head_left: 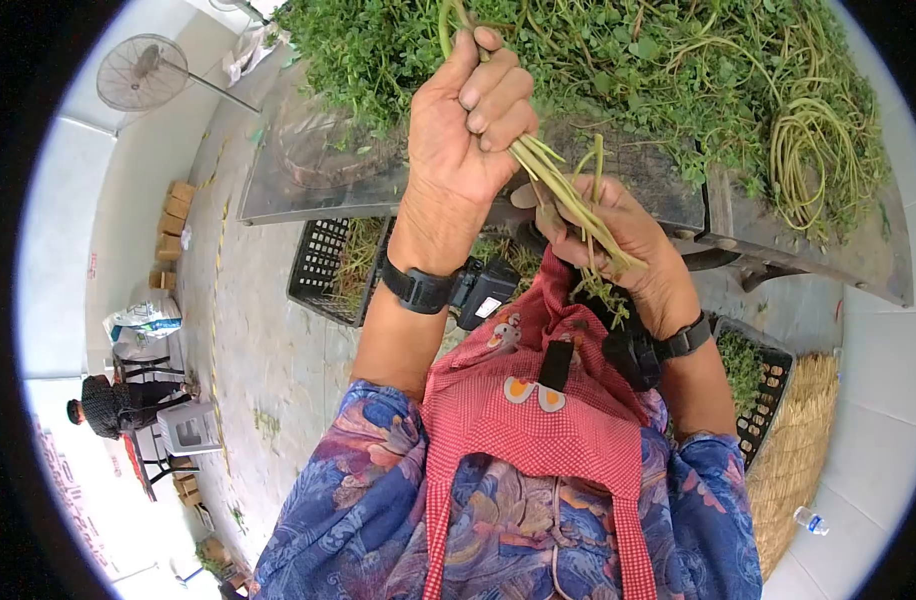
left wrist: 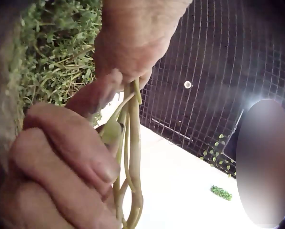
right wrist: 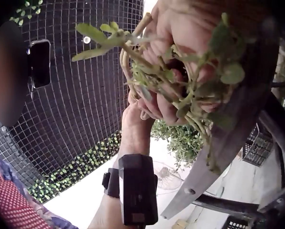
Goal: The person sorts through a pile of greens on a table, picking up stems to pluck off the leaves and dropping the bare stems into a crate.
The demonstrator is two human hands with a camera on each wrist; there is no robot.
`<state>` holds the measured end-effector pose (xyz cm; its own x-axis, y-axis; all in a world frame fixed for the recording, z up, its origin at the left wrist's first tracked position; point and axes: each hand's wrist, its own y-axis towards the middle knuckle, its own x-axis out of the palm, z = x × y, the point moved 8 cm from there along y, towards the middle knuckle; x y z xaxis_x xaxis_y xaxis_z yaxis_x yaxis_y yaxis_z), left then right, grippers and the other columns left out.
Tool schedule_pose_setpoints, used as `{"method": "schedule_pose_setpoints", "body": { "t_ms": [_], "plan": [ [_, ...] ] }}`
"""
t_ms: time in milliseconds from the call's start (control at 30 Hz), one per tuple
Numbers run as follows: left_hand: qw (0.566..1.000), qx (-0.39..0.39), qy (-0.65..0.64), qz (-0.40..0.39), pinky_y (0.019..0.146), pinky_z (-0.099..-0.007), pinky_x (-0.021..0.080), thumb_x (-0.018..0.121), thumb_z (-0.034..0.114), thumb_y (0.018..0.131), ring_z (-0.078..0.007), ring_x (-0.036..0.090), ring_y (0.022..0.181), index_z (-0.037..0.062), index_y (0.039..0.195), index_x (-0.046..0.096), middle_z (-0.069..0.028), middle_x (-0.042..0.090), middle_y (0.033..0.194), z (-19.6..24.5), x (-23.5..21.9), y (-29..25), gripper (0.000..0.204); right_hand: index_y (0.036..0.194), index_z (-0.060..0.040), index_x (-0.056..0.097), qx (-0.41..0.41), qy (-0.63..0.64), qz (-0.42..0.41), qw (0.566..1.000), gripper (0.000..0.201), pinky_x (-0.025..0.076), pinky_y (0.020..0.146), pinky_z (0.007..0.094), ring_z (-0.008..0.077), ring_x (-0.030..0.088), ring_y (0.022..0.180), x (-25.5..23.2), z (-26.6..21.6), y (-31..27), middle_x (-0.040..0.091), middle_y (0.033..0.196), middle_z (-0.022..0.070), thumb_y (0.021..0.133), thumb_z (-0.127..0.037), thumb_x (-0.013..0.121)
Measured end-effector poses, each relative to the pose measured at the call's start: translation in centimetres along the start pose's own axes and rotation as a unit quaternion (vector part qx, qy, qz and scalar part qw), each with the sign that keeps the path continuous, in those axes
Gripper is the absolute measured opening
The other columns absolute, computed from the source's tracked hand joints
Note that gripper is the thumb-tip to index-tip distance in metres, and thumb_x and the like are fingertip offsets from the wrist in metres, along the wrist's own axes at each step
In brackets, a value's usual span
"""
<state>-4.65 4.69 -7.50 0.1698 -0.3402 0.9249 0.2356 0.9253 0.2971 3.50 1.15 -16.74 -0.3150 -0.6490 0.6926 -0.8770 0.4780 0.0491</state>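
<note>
1. We see the left hand (head_left: 468,125) raised, its fingers curled tight round a bundle of green stems (head_left: 568,200), gripping the upper part.
2. The right hand (head_left: 623,245) sits just below and to the right, fingers closed around the lower, leafy end of the same stems; the two hands almost touch.
3. The stems run slantwise between the hands, above the near edge of the table (head_left: 308,195), which carries a heap of greens (head_left: 618,60).
4. Under the table edge stand two black crates (head_left: 323,265), one on each side of the person; open concrete floor (head_left: 248,330) spreads to the left.
5. A standing fan (head_left: 138,72) is far left; we can read no writing or labels anywhere.
</note>
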Motion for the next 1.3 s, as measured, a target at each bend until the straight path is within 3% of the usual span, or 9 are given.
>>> {"method": "schedule_pose_setpoints", "body": {
  "t_ms": [333,400,533,633,800,900,1000,1133,1300],
  "plan": [
    [0.972,0.08,0.209,0.077,0.035,-0.0182,0.022,0.043,0.024,0.096,-0.0039,0.026,0.042,0.0067,0.091,0.053,0.0054,0.034,0.056,0.9,1.2,-2.6,0.021,0.086,0.0001,0.06,-0.128,-0.24,0.219,0.937,0.016,0.028,0.037,0.0197,0.0057,0.043,0.044,-2.7,-2.5,0.2,0.048,0.055,-0.0022,0.085,-0.016,0.06],
    [0.961,0.091,0.247,0.081,0.037,-0.0182,0.021,0.045,0.025,0.096,-0.0032,0.026,0.042,0.0063,0.092,0.053,0.0057,0.034,0.056,1.5,2.3,-4.1,0.02,0.086,-0.001,0.057,-0.107,-0.117,0.237,0.958,0.015,0.027,0.037,0.0195,0.006,0.041,0.044,-2.5,-3.4,-0.4,0.047,0.057,-0.0013,0.086,-0.016,0.057],
    [0.857,0.081,0.483,0.16,0.04,-0.019,0.022,0.045,0.03,0.096,-0.0037,0.029,0.047,0.0065,0.09,0.048,0.0055,0.033,0.057,4.3,1.2,-8.9,0.025,0.088,-0.0013,0.054,-0.153,-0.044,0.262,0.952,0.018,0.025,0.036,0.0193,0.0065,0.036,0.042,-1.6,-6.7,-3.7,0.047,0.062,0.0011,0.089,-0.019,0.055],
    [0.663,0.068,0.705,0.242,0.045,-0.0199,0.026,0.049,0.034,0.094,-0.0032,0.033,0.051,0.0075,0.083,0.049,0.005,0.042,0.062,7.7,-1.2,-13.9,0.029,0.089,-0.0017,0.052,-0.187,-0.007,0.255,0.949,0.023,0.025,0.038,0.0189,0.0068,0.036,0.044,-2.7,-7.3,-5.2,0.046,0.065,0.0021,0.091,-0.024,0.054],
    [0.618,0.078,0.716,0.316,0.046,-0.0178,0.029,0.051,0.028,0.094,-0.0012,0.036,0.053,0.0029,0.09,0.054,0.0062,0.042,0.061,11.1,-3.6,-20.0,0.025,0.087,-0.0032,0.05,-0.175,0.024,0.259,0.95,0.023,0.027,0.038,0.0188,0.0066,0.036,0.046,-3.3,-5.7,-5.9,0.043,0.066,0.0024,0.092,-0.026,0.053],
    [0.401,0.098,0.88,0.237,0.051,-0.0338,0.043,0.054,0.024,0.091,-0.0183,0.052,0.053,0.003,0.096,0.052,-0.0089,0.049,0.061,11.8,-3.4,-21.9,0.022,0.087,-0.0037,0.048,-0.181,0.002,0.256,0.95,0.024,0.03,0.038,0.0199,0.0072,0.036,0.048,-4.0,-5.5,-6.3,0.041,0.068,0.002,0.094,-0.027,0.05],
    [0.283,-0.026,0.936,0.208,0.056,-0.0434,0.046,0.055,0.024,0.088,-0.0362,0.058,0.061,0.0032,0.098,0.049,-0.0187,0.055,0.069,11.6,-6.8,-25.8,0.024,0.09,-0.0036,0.047,-0.187,0.021,0.265,0.946,0.023,0.032,0.039,0.0203,0.0076,0.036,0.049,-3.3,-4.8,-6.7,0.04,0.069,0.0022,0.094,-0.026,0.049],
    [0.25,-0.234,0.926,0.161,0.057,-0.0476,0.046,0.056,0.023,0.085,-0.0401,0.058,0.066,0.0055,0.098,0.046,-0.0196,0.058,0.068,8.7,-13.3,-33.5,0.024,0.091,-0.0038,0.045,-0.171,0.033,0.236,0.956,0.02,0.033,0.04,0.0203,0.0082,0.037,0.05,-4.0,-3.5,-7.2,0.039,0.069,0.0023,0.095,-0.023,0.047],
    [0.224,-0.222,0.924,0.215,0.056,-0.0474,0.047,0.057,0.022,0.083,-0.04,0.058,0.066,0.0057,0.097,0.046,-0.0197,0.058,0.069,11.1,-16.8,-38.2,0.024,0.09,-0.0048,0.045,-0.166,0.039,0.228,0.959,0.018,0.033,0.04,0.0205,0.0087,0.035,0.05,-4.7,-3.0,-8.1,0.04,0.069,0.0023,0.096,-0.022,0.046]
  ]
}}
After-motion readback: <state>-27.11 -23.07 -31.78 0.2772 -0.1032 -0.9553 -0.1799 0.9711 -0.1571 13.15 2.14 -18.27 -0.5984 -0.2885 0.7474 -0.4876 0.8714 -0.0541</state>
